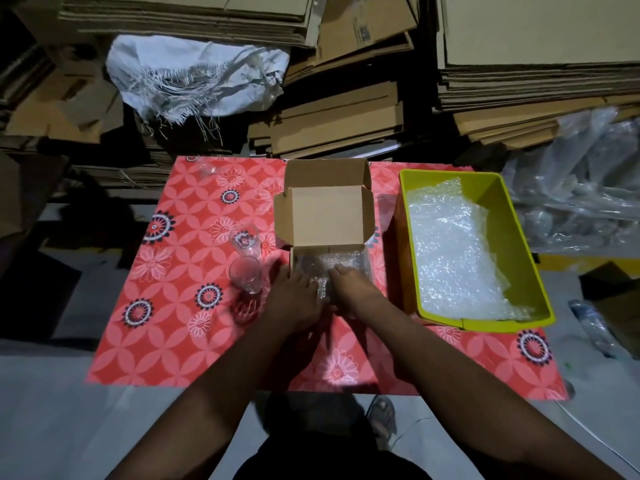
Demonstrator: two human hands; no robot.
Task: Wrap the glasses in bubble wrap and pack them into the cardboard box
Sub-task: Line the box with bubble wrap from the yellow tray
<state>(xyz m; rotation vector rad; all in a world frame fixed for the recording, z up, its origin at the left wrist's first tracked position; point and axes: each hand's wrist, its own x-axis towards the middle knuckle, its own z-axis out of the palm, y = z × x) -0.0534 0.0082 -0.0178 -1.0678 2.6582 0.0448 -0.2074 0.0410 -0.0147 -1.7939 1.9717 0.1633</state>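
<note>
Under dim light, a table with a red floral tablecloth (166,306) stands on a pale grey floor (41,427), backed by tall stacks of flattened cardboard (519,64) with a frayed white woven sack (194,74) lying against them and crumpled clear plastic sheeting (581,174) heaped at the right.

A packing or storage room, by the look of it. Stacks of flattened cardboard (349,123) fill the top of the frame from edge to edge, piled high against each other. A frayed white sack (194,74) slumps over the piles at upper left, and clear plastic sheeting (581,174) is heaped at the right edge. In the middle stands a table (180,323) under a red flowered cloth, bearing a yellow bin (519,237) of bubble wrap (450,251) and an open box (325,216). The floor (41,410) is bare grey concrete, and the light is dim
</note>
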